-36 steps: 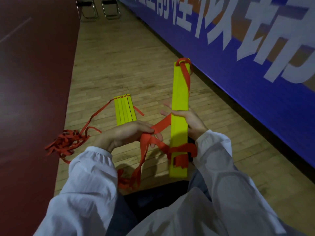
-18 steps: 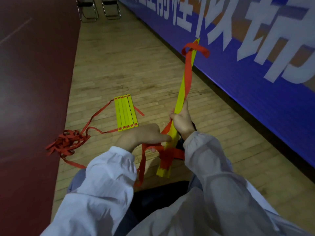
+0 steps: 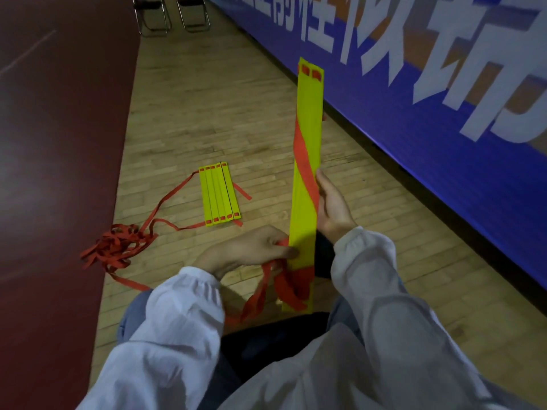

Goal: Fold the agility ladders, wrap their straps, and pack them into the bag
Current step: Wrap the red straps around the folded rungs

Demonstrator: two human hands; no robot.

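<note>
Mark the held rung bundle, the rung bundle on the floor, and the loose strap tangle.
held rung bundle [image 3: 304,229], head view, yellow face below the strap crossing
floor rung bundle [image 3: 219,196], head view, middle rung
strap tangle [image 3: 118,247], head view, centre of pile

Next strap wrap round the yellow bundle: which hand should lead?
Left. The left hand pinches the red strap by the lower end of the yellow bundle; the right hand is busy holding it upright.
</note>
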